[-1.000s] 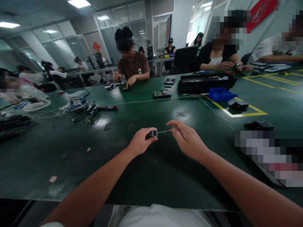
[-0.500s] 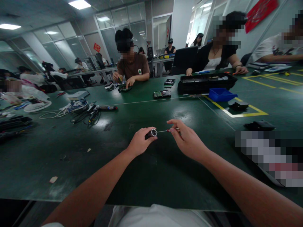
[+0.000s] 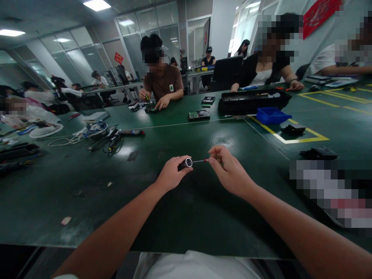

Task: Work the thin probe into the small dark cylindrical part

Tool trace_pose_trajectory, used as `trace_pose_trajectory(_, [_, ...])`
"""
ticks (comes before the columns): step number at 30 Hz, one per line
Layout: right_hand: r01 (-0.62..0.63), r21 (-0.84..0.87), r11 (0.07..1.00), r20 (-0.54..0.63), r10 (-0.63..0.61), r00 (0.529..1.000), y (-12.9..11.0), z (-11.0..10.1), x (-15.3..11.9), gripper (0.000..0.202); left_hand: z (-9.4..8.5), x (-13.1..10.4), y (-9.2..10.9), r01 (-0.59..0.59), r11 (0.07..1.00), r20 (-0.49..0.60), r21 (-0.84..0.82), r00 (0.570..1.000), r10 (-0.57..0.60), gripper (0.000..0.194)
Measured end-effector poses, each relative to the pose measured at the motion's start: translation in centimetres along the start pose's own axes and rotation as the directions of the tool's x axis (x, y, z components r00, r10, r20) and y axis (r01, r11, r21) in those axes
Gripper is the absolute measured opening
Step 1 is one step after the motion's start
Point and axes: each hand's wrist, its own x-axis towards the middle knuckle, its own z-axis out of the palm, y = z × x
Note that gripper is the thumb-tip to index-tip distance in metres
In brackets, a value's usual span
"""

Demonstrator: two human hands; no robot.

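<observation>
My left hand point(image 3: 172, 174) is closed around a short dark cylinder point(image 3: 188, 162) with a bright ring at its end, which faces right and towards me. Between the thumb and fingers of my right hand point(image 3: 228, 168) is a thin screwdriver point(image 3: 200, 161) with a red handle. Its metal shaft points left, and the tip meets the ringed end of the cylinder; whether it goes inside I cannot tell. Most of the screwdriver's handle is hidden by my right fingers. Both hands are held above the green table point(image 3: 186, 217).
Tangled cables point(image 3: 109, 139) and a dark rod-shaped tool lie to the left. Hard drives point(image 3: 199, 115), a long black housing point(image 3: 254, 101) and a blue bin point(image 3: 272, 116) stand farther back. Black parts point(image 3: 319, 153) are at right. Co-workers sit across the table.
The fingers of my right hand have curled in closer around the screwdriver handle. My left hand and the cylinder stay in place.
</observation>
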Motion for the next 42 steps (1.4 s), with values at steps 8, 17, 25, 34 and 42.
trace_pose_trajectory(8, [-0.293,0.628,0.721,-0.077,0.432,0.898,1.4,0.8,1.0,0.025,-0.3,-0.2,1.0,-0.135,0.986,-0.006,0.098,0.991,0.136,0.039])
trace_pose_trajectory(17, [-0.241,0.573,0.784,-0.137,0.382,0.914,2.3,1.3,0.9,0.026,-0.2,0.1,0.9,-0.073,0.990,0.035,0.123,0.997,0.069,0.039])
trace_pose_trajectory(25, [-0.202,0.383,0.901,-0.173,0.285,0.943,1.4,1.2,0.6,0.027,-0.1,0.0,1.4,-0.058,0.994,0.036,0.098,0.998,0.055,0.037])
trace_pose_trajectory(34, [-0.230,0.049,0.972,-0.166,0.235,0.958,0.5,-0.2,0.6,0.041,-0.3,-0.2,1.2,-0.040,0.996,0.020,0.084,0.999,0.039,0.038])
trace_pose_trajectory(42, [-0.082,-0.077,0.994,-0.031,0.080,0.996,0.7,-0.3,0.5,0.021,-0.5,-0.1,0.7,-0.011,0.994,0.002,0.111,1.000,0.011,0.037])
